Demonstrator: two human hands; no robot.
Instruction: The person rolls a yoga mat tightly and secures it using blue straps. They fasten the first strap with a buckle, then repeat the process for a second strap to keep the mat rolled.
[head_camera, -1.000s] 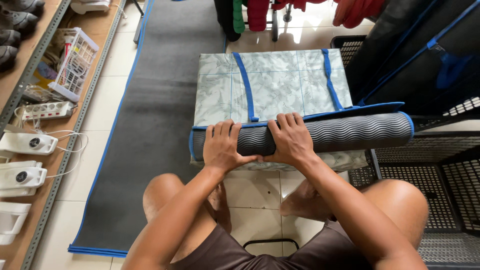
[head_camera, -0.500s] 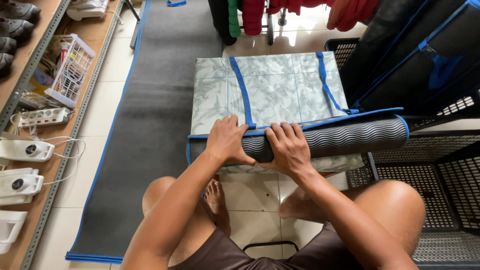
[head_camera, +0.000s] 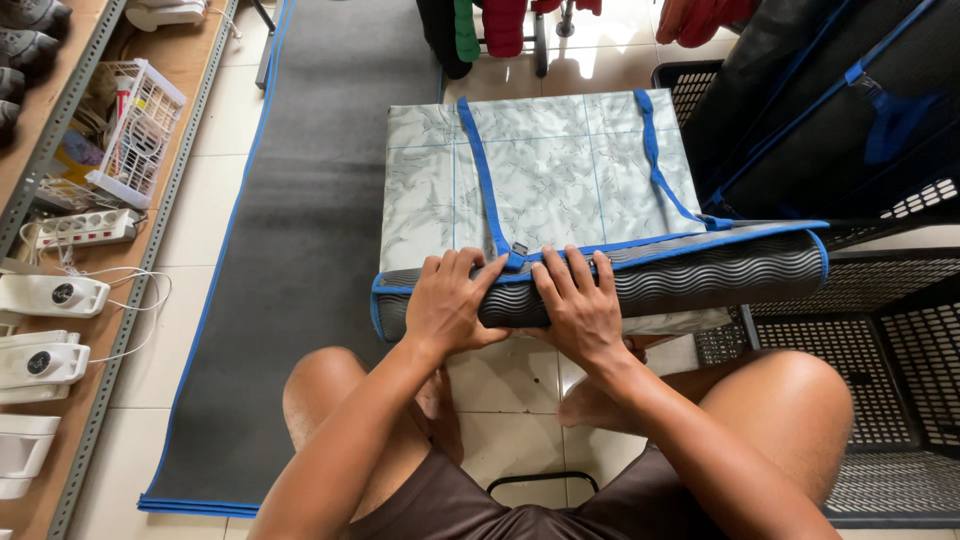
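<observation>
On the far left we see a wooden shelf (head_camera: 60, 400) on a grey metal frame, carrying a white wire basket (head_camera: 140, 130), a white power strip (head_camera: 85, 228) and several white boxy devices (head_camera: 45, 295) with loose cords. Beside it a long grey mat with blue edging (head_camera: 290, 250) lies flat on the pale tiled floor (head_camera: 215, 120). At centre we look down on a person seated low, bare knees spread, both forearms stretched forward. The left hand (head_camera: 450, 305) lies palm-down with fingers spread over the near-left part of a rolled dark mat (head_camera: 700, 275), its wavy grey ribbing edged in blue; the hand presses on the roll rather than closing round it. Just beside it, the right hand (head_camera: 580, 305) rests the same way, fingers fanned across the top of the roll and reaching its far edge. The two hands sit close together, not quite touching. The roll lies crosswise in front of the knees, on the near end of a pale green marbled sheet (head_camera: 545, 180) that spreads flat beyond it, crossed by two blue straps (head_camera: 485, 180). On the right the roll's end reaches over black plastic crates (head_camera: 880, 330) with gridded walls, where dark folded material with blue trim (head_camera: 830, 110) leans. Red, green and black garments (head_camera: 500, 25) hang at the top edge.
</observation>
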